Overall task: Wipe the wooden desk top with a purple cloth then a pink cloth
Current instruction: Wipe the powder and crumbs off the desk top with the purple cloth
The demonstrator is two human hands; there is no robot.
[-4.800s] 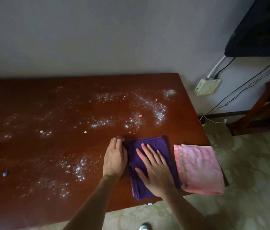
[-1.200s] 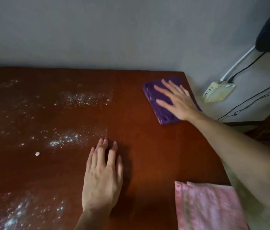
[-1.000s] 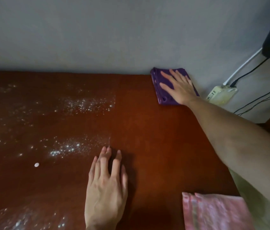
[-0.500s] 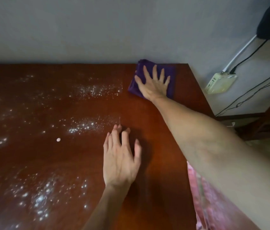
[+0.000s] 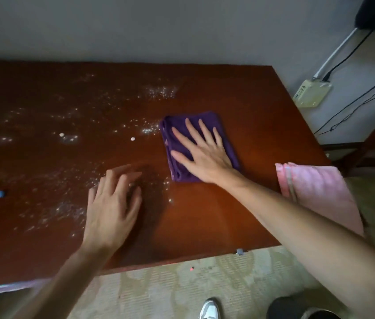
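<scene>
R hand (image 5: 201, 155) lies flat on the folded purple cloth (image 5: 224, 132), fingers spread apart, palm pressing it to the wooden desk top (image 5: 239, 203) a bit right of centre. L hand (image 5: 112, 203) is at approx 8 o'clock from the cloth, fingers loosely apart and slightly curled, blurred; can't tell if it touches the wood.

Progress, as I judge it: purple pass underway, maybe a third done. The strip from 12 to 5 o'clock of the cloth looks free of powder. White powder (image 5: 158, 92) remains at 11 o'clock, more at 9 and 7 o'clock, plus small white pellets (image 5: 132, 139) and a blue bead (image 5: 0, 194) far L.

Pink cloth (image 5: 315, 192) sits folded at 4 o'clock, overhanging the desk's R edge, w/ no hand on it. Pink pass not started.
</scene>
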